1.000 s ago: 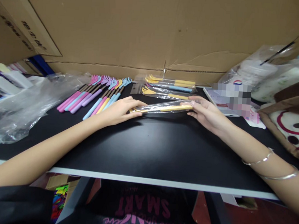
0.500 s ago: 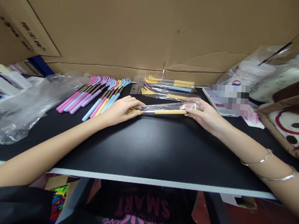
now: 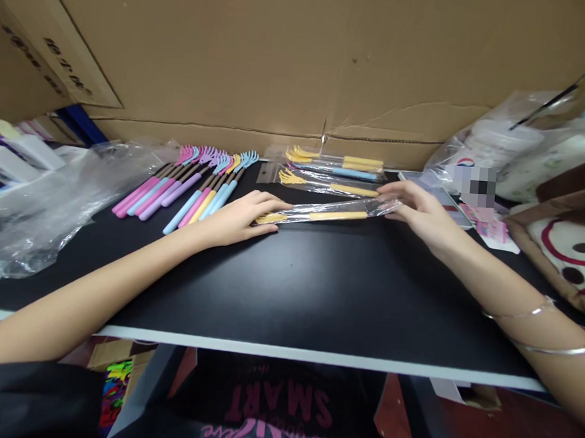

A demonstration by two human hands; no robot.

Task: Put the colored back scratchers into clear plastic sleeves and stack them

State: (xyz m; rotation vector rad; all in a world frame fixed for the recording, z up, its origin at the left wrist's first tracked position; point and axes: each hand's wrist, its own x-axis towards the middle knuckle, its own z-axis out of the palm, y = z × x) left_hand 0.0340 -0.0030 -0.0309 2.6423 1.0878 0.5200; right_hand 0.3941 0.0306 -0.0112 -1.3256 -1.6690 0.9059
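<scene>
A yellow back scratcher (image 3: 339,215) in a clear plastic sleeve lies crosswise between my hands, just above or on the black tabletop. My left hand (image 3: 242,219) is closed around its claw end, thumb on the near side and fingers on the far side. With its fingertips, my right hand (image 3: 418,209) pinches the loose end of the clear sleeve (image 3: 387,205), beyond the handle. Right behind lies another bagged yellow back scratcher (image 3: 353,190). Farther back are more bagged back scratchers (image 3: 364,162), yellow and blue.
Several unwrapped back scratchers (image 3: 184,188) in pink, purple, blue and yellow lie at left. Beside them is crumpled clear plastic (image 3: 57,209). A phone-like flat item (image 3: 453,207), a bagged cup (image 3: 498,143) and a brown bag (image 3: 562,231) are at right. Cardboard (image 3: 224,54) walls the back.
My right hand has shifted right, off the handle's end and onto the sleeve's loose end. The bagged back scratcher has moved slightly right; my left hand stays at its claw end.
</scene>
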